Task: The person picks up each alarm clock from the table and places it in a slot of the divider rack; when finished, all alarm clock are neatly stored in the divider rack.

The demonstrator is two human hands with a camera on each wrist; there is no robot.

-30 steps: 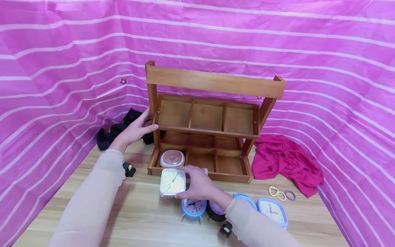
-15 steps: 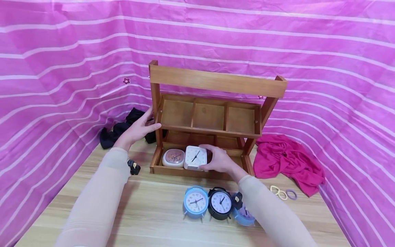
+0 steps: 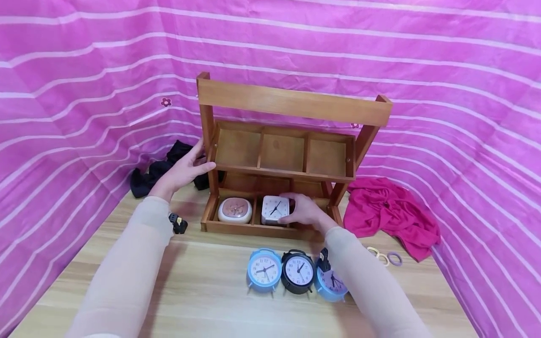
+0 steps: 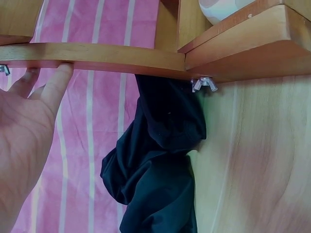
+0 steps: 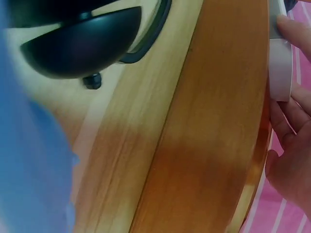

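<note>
A wooden two-tier rack (image 3: 291, 104) with divided trays stands before me. My left hand (image 3: 183, 172) touches its left upright with extended fingers; in the left wrist view the fingertips (image 4: 63, 70) rest against the outer side. My right hand (image 3: 305, 211) holds a white square alarm clock (image 3: 270, 217) by its edges in the lower tray's middle compartment. In the right wrist view, the thumb and fingers sit around that clock's white casing (image 5: 280, 68). To its left, a rounded white clock with a pinkish face (image 3: 235, 210) lies in the left compartment.
In front of the rack stand a blue twin-foot clock (image 3: 264, 271), a black clock (image 3: 297, 271) and another blue clock (image 3: 331, 284), partly behind my right forearm. Dark cloth (image 3: 154, 173) lies left, magenta cloth (image 3: 386, 213) right, near hair ties (image 3: 395, 258).
My right hand has carried the white square clock from in front of the rack up and right into the lower tray's middle compartment. The left hand stays on the upright.
</note>
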